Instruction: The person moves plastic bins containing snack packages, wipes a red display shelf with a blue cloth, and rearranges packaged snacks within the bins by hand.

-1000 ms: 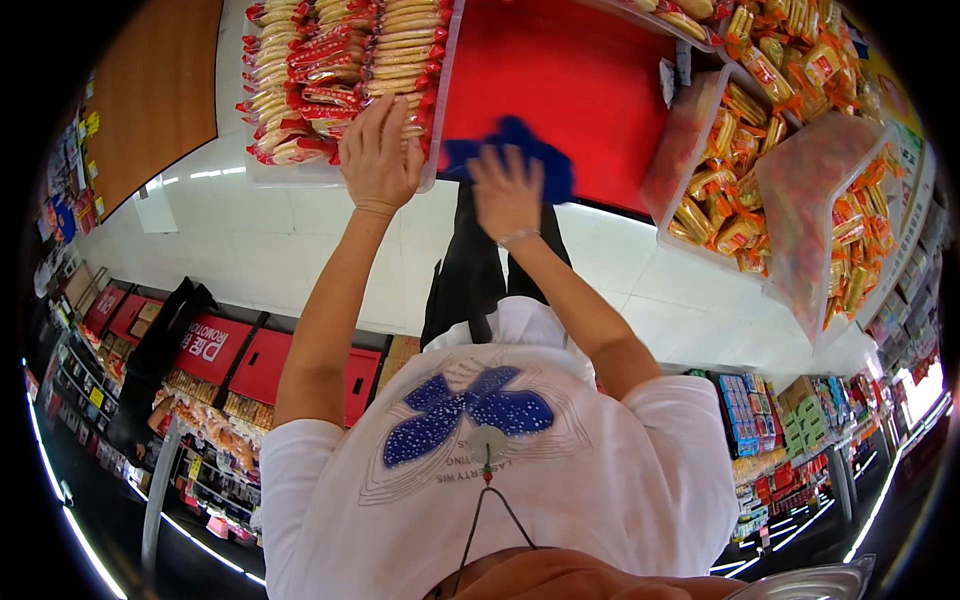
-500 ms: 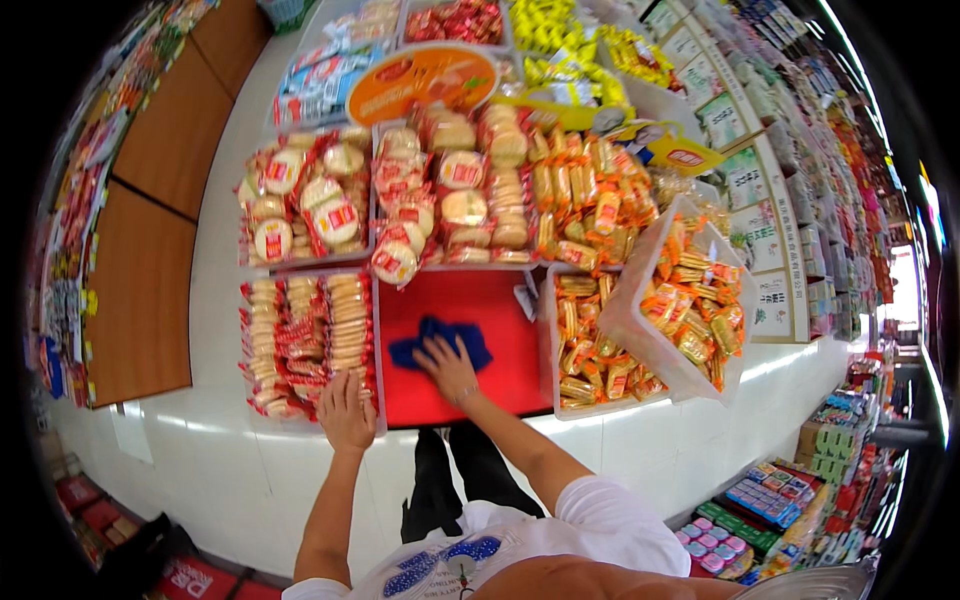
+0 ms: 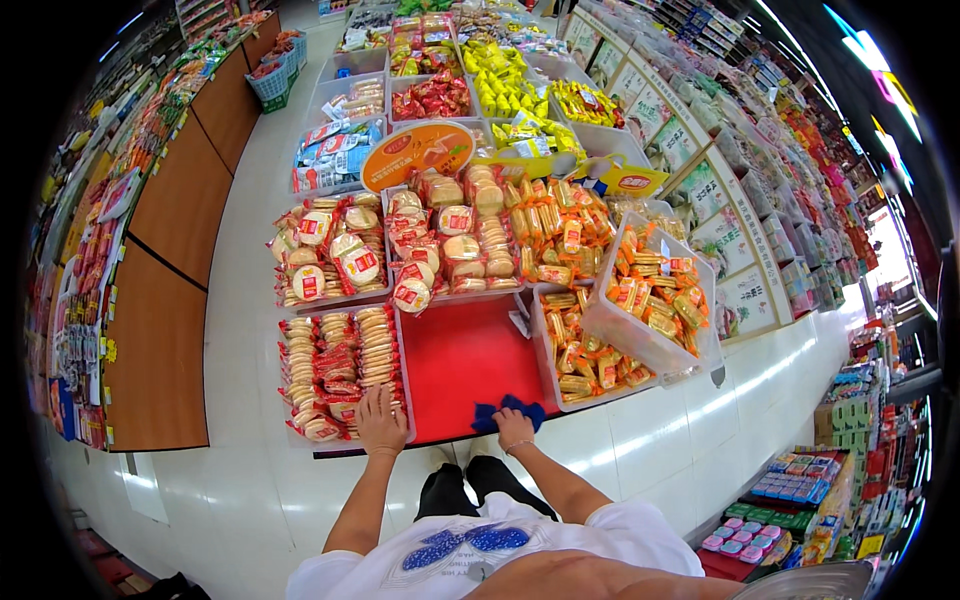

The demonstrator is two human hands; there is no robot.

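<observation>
My right hand [image 3: 515, 428] grips a dark blue cloth [image 3: 486, 417] at the front edge of a bare red surface [image 3: 470, 350]. The cloth is bunched around and beyond my fingers. Stretched out flat, my left hand [image 3: 382, 422] rests on the front right corner of a clear plastic bin [image 3: 407, 375], touching the wrapped goods in it. Upright rows of round wrapped biscuits [image 3: 378, 340] fill that bin. To the right of the red surface stands another bin, full of orange-and-gold wrapped snacks [image 3: 575, 340].
A tilted clear bin [image 3: 615, 315] of similar snacks sits on the right-hand bin. Behind the red surface are bins of round packaged biscuits [image 3: 462, 220] and an oval orange sign [image 3: 418, 155]. Stocked shelves with wooden panels [image 3: 160, 340] line the left; more shelves [image 3: 790, 200] stand right.
My right hand has drawn the cloth from the middle of the red surface to its front right edge. My left hand stays at the bin's front corner. The view has tilted up.
</observation>
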